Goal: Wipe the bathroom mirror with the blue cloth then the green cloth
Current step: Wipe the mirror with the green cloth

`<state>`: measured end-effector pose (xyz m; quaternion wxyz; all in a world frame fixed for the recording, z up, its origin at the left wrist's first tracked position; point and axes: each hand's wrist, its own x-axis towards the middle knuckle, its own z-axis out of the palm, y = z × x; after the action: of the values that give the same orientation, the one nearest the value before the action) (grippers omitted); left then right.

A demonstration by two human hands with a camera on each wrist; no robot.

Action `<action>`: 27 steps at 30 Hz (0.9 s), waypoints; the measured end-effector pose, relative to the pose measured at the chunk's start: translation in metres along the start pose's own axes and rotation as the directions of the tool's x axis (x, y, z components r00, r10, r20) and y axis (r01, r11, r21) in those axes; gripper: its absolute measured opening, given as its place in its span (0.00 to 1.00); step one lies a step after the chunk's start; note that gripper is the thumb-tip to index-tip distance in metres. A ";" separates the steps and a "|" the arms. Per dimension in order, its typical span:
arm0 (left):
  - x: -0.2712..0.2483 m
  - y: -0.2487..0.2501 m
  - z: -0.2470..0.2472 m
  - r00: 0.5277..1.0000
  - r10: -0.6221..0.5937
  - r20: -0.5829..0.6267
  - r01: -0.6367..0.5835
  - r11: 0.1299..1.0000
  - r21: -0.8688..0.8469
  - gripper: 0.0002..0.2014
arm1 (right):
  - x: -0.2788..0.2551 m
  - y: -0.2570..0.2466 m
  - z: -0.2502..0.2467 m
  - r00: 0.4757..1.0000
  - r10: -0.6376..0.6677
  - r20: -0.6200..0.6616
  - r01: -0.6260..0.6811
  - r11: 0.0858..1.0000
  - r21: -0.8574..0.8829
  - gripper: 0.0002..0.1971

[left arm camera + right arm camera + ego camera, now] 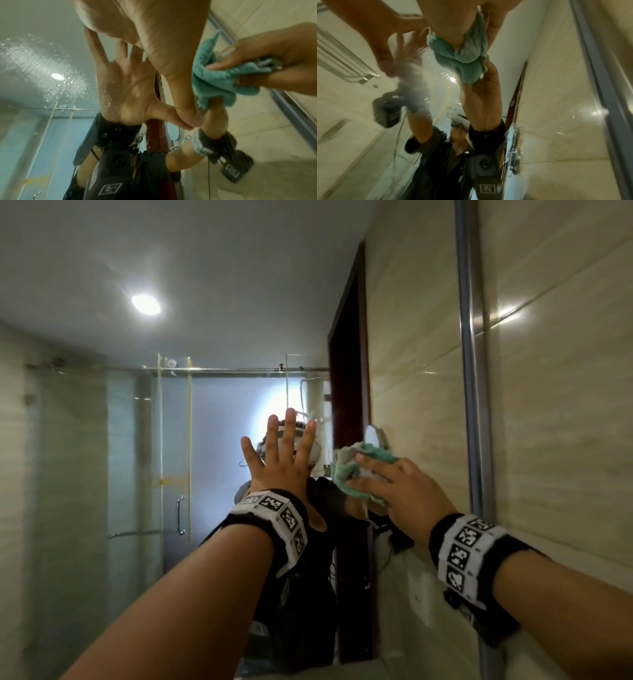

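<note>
The bathroom mirror [171, 440] fills the wall ahead and reflects the shower stall and my own arms. My left hand [279, 460] lies flat on the glass with fingers spread, its thumb tip touching the mirror [193, 119]. Just to its right my right hand [390, 484] grips a bunched green cloth [349, 470] and presses it against the glass. The same green cloth [217, 81] shows between thumb and fingers, and it bulges out below the palm in the right wrist view [462, 59]. Water droplets [34, 56] speckle the mirror at upper left. No blue cloth is in view.
The mirror's metal frame edge [471, 371] runs vertically at the right, with beige wall tiles [565, 405] beyond it. Reflected in the glass are a dark door frame [349, 371], a glass shower screen [171, 457] and a ceiling light [146, 303].
</note>
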<state>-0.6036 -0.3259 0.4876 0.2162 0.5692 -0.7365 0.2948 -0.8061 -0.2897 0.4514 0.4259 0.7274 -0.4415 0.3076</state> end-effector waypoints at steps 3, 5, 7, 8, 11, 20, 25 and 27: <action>-0.002 0.000 -0.001 1.000 -0.008 0.002 0.008 1.000 0.008 0.78 | 0.023 0.024 -0.015 0.959 0.268 -0.093 -0.261 0.962 0.081 0.26; -0.002 0.001 -0.002 1.000 -0.010 0.014 0.010 1.000 -0.001 0.77 | 0.035 0.047 -0.027 0.893 0.412 -0.183 -0.391 0.910 0.136 0.24; -0.002 0.001 -0.003 1.000 -0.010 0.025 0.010 1.000 -0.009 0.77 | 0.039 0.063 -0.037 0.841 0.498 -0.211 -0.471 0.866 0.167 0.23; -0.002 0.001 -0.004 1.000 -0.010 0.026 0.010 1.000 -0.009 0.78 | 0.037 0.066 -0.039 0.823 0.526 -0.215 -0.497 0.850 0.175 0.23; -0.001 0.001 -0.004 0.999 -0.016 0.031 0.016 1.000 -0.001 0.79 | 0.024 0.049 -0.031 0.802 0.563 -0.199 -0.530 0.825 0.197 0.22; -0.004 0.006 -0.010 0.997 -0.053 0.053 0.052 0.999 0.010 0.79 | -0.025 0.000 -0.008 0.986 0.159 0.042 -0.163 0.980 0.111 0.28; -0.004 0.006 -0.009 0.998 -0.039 0.040 0.039 0.999 -0.005 0.80 | 0.000 0.057 -0.037 0.789 0.602 -0.124 -0.583 0.797 0.157 0.24; -0.004 0.006 -0.009 0.999 -0.038 0.036 0.039 0.999 -0.011 0.80 | -0.001 0.053 -0.033 0.781 0.613 -0.120 -0.610 0.790 0.061 0.24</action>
<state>-0.6083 -0.3163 0.4904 0.2121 0.5871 -0.7309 0.2759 -0.8573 -0.2732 0.4835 0.3250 0.5267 -0.6208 0.4812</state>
